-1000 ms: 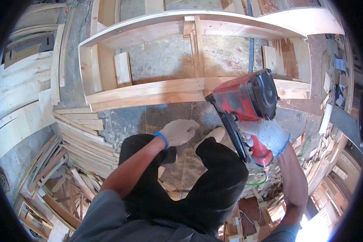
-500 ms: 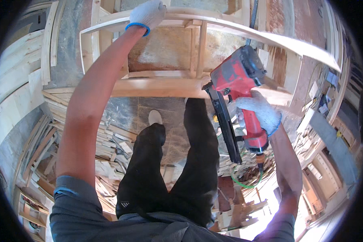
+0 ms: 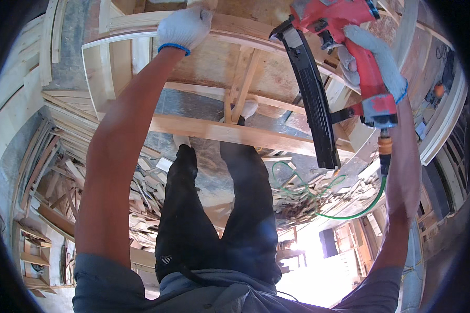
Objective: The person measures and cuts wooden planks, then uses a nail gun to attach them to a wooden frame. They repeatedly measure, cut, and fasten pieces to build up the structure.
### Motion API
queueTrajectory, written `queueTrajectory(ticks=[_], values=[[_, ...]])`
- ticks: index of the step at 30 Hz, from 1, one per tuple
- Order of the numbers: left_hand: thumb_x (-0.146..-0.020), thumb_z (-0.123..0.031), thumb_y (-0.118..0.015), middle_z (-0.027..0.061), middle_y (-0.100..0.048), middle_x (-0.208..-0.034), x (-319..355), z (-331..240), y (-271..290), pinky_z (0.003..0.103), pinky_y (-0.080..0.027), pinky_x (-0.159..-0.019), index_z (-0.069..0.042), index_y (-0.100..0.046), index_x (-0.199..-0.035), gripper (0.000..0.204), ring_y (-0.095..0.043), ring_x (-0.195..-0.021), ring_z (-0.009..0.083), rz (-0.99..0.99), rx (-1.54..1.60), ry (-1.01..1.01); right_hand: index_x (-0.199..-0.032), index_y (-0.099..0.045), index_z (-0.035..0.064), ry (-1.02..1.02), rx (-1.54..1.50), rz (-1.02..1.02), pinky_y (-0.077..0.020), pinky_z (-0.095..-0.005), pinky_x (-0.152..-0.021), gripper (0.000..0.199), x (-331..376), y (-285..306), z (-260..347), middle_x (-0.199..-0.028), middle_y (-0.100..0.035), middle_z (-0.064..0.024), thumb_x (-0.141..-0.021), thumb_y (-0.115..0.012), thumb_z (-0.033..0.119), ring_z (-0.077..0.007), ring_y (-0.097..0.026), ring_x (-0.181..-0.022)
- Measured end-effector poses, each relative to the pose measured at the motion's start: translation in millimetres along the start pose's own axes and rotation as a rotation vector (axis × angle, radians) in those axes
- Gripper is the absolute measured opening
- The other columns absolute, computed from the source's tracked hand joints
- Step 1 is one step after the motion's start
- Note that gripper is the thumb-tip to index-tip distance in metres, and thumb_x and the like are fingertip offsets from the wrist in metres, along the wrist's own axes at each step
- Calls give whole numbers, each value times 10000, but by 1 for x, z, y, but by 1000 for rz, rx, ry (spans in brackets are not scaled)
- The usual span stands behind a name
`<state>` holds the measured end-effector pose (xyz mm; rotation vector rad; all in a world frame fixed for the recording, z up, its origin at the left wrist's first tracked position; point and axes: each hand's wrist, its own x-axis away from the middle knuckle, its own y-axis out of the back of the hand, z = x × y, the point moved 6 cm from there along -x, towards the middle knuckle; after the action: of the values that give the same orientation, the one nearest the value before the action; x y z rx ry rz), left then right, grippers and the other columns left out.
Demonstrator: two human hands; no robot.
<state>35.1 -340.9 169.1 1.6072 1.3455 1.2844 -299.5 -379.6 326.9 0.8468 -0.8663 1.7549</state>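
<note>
My right hand (image 3: 386, 57), in a pale glove, is wrapped around the handle of a red pneumatic nail gun (image 3: 369, 83). The gun's long black magazine (image 3: 310, 96) slants down toward my legs, and its head rises past the top edge of the view. At upper left, my left hand (image 3: 185, 30), in a white glove with a blue cuff, is closed over the far rail of a wooden frame (image 3: 256, 41); its fingertips are partly hidden. Cross pieces (image 3: 245, 81) join that rail to the near board (image 3: 214, 129) in front of my shins.
A green air hose (image 3: 357, 213) runs from the gun's base and loops over scrap wood (image 3: 303, 201) at right. More offcuts (image 3: 143, 203) lie piled left of my legs. Long boards (image 3: 15, 99) stand along the left side.
The nail gun has gone up and to the right in my right hand, toward the frame's far side. My left hand stays on the rail; the view has shifted and the frame appears tilted.
</note>
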Motion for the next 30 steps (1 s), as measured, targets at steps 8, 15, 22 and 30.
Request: queueTrajectory(ticks=[8,15,22,30], values=[[-984,-416,-508,150,-727,-747,11,4,-5,522,-577,-655,-173,-741,-898,347,-717,-699,357,-99,-51,-35,-991,-659,40,-185,134,8,-484,-192,-432,402,-59,3,4,-676,-614,-18,-855,-818,383,-70,-565,-493],[-1002,-397,-477,148,-716,-731,8,-5,-1,522,-582,-674,-166,-732,-886,363,-712,-690,363,-55,1,-49,-982,-657,33,-252,196,28,-495,-207,-438,402,-59,-1,15,-661,-611,-23,-852,-820,377,-84,-570,-487],[-1007,-396,-536,115,-686,-641,13,-2,0,478,-558,-548,-155,-689,-827,337,-685,-584,325,-124,-43,-71,-990,-638,47,-297,190,98,-542,-178,-459,377,-73,-5,17,-670,-629,-8,-865,-814,356,-69,-623,-517],[-1008,-392,-546,125,-684,-648,12,1,-9,472,-552,-535,-150,-693,-830,334,-686,-583,329,-118,-35,-116,-997,-626,35,-276,216,64,-545,-177,-450,392,-70,-6,17,-680,-632,-3,-863,-815,352,-59,-616,-510]])
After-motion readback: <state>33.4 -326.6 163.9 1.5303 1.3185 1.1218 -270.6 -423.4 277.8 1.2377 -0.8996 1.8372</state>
